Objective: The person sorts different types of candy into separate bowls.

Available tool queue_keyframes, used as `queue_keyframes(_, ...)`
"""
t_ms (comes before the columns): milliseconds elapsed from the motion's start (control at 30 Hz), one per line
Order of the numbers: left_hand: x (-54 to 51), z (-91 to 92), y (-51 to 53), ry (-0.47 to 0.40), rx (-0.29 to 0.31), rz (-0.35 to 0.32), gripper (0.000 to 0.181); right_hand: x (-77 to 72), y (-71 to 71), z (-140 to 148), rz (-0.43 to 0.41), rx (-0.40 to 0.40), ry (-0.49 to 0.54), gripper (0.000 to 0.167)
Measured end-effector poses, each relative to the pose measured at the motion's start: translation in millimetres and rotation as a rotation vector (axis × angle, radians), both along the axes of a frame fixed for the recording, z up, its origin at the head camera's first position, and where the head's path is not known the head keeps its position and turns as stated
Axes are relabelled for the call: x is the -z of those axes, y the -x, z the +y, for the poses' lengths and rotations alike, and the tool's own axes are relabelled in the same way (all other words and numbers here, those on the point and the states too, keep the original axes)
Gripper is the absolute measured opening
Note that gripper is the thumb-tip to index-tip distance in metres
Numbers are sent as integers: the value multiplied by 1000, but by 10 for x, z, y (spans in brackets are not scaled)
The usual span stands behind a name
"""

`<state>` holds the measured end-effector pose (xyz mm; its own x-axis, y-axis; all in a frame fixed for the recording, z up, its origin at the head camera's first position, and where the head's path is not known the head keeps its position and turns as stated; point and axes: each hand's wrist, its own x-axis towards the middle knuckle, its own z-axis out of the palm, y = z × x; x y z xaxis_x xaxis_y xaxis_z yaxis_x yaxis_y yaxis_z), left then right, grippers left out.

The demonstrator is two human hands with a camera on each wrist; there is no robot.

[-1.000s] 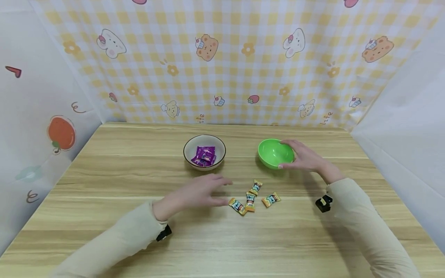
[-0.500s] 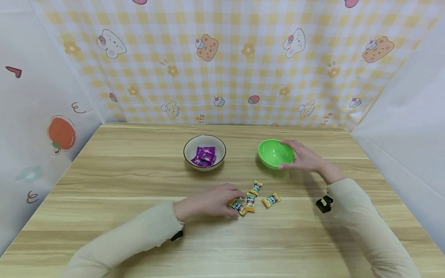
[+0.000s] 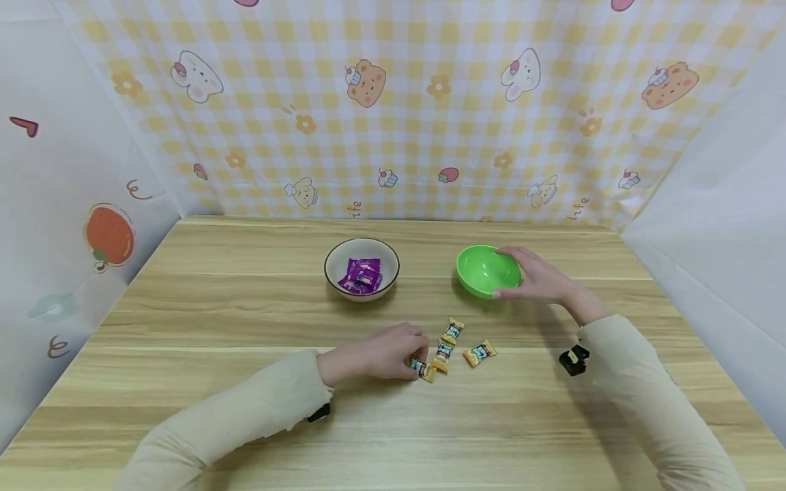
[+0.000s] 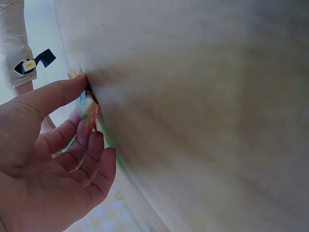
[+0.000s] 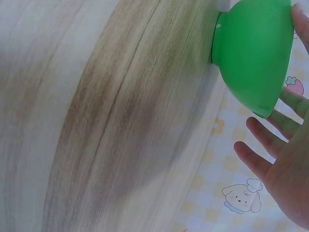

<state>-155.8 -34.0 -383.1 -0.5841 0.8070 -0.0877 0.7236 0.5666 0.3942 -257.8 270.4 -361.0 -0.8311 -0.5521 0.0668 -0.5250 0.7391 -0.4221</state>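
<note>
My left hand [image 3: 387, 351] pinches a yellow-wrapped candy [image 3: 424, 369] between thumb and fingers, low over the table. The left wrist view shows that candy [image 4: 89, 107] partly hidden behind the fingers. Just right of it lie two more yellow-wrapped candies, one [image 3: 443, 356] touching the other [image 3: 453, 330], and a third one [image 3: 479, 352] lies apart. At the back right my right hand [image 3: 537, 276] holds the rim of a green bowl [image 3: 485, 273], thumb at the near side and fingers at the far side. Nothing shows inside this bowl, which stands upright.
A white bowl [image 3: 332, 264] with a dark rim stands left of the green one and holds several purple-wrapped candies [image 3: 364, 275]. The wooden table [image 3: 245, 307] ends at a checked cloth [image 3: 405, 129] behind, with white cloth at both sides.
My left hand has come right and down onto the leftmost yellow candy and now pinches it. The candy beside it has turned slightly. My right hand stays at the green bowl.
</note>
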Motion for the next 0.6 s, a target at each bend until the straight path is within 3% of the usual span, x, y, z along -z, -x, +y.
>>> queue_keyframes(367,-10,-4,-3,-79,9,-76,16,10,0,9,2,0,-3,88)
queue_keyframes(600,-49,-20,8,-237,-32,-253,5,12,3,6,-7,-1,1,88)
